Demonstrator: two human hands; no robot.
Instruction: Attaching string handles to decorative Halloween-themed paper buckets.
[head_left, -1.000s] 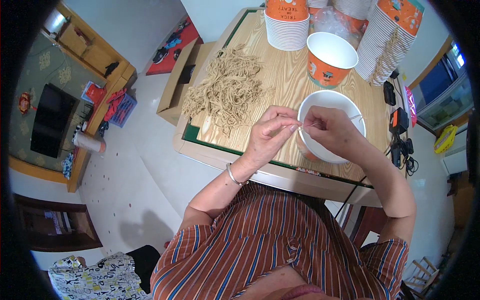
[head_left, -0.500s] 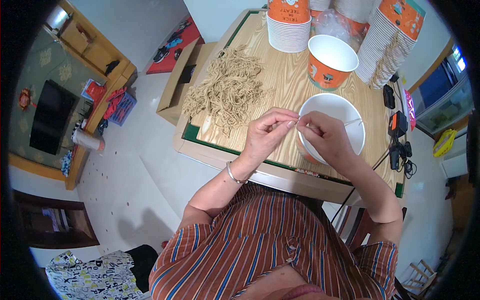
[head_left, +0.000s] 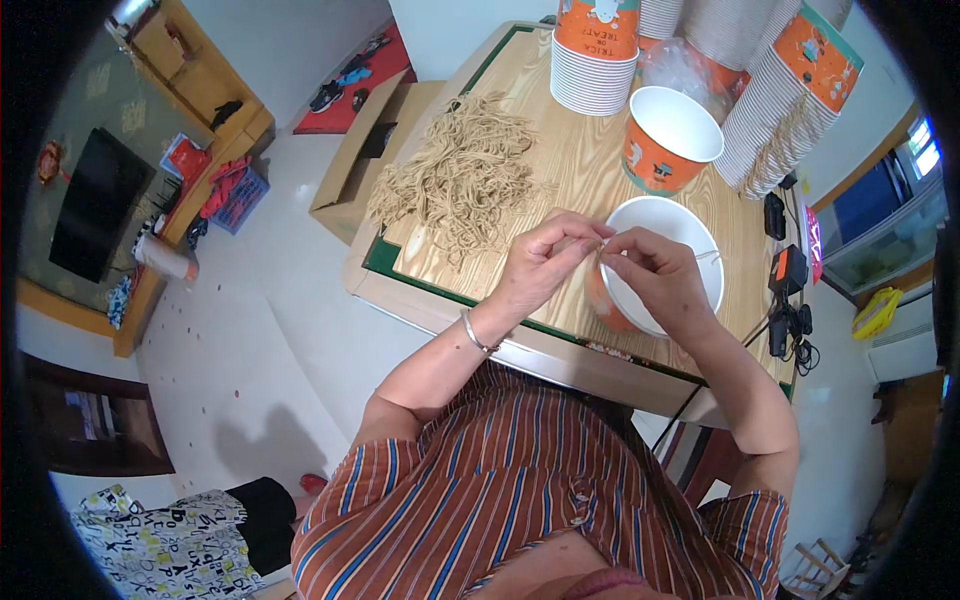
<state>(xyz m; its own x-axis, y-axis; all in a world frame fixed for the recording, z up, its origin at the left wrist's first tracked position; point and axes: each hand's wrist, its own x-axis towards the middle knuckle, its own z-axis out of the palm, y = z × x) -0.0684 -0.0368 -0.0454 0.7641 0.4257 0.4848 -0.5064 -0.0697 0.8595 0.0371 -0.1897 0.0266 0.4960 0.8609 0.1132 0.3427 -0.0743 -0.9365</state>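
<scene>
My left hand [head_left: 548, 262] and my right hand [head_left: 655, 275] meet fingertip to fingertip at the left rim of a white-lined paper bucket [head_left: 700, 290]. Both are closed in a pinch on what looks like a thin cord, mostly hidden by the fingers. A short pale cord [head_left: 707, 254] shows at the bucket's right inner wall. The bucket's outside is orange, partly covered by my right hand. Just beyond stands a second orange paper bucket [head_left: 665, 165], upright with a white inside. To the left lies a loose heap of tan cords [head_left: 455, 180].
Stacks of nested paper buckets [head_left: 593, 85] line the far side, one leaning stack [head_left: 775, 120] with tan cords along it. A clear plastic bag [head_left: 680, 70] sits between them. Black adapters and cables [head_left: 790, 275] run along the right edge. An open cardboard box [head_left: 345, 190] adjoins the table's left.
The view has shifted slightly. My hands stay pinched together at the bucket's left rim, with only small finger movements. The buckets and cord heap keep their places on the table.
</scene>
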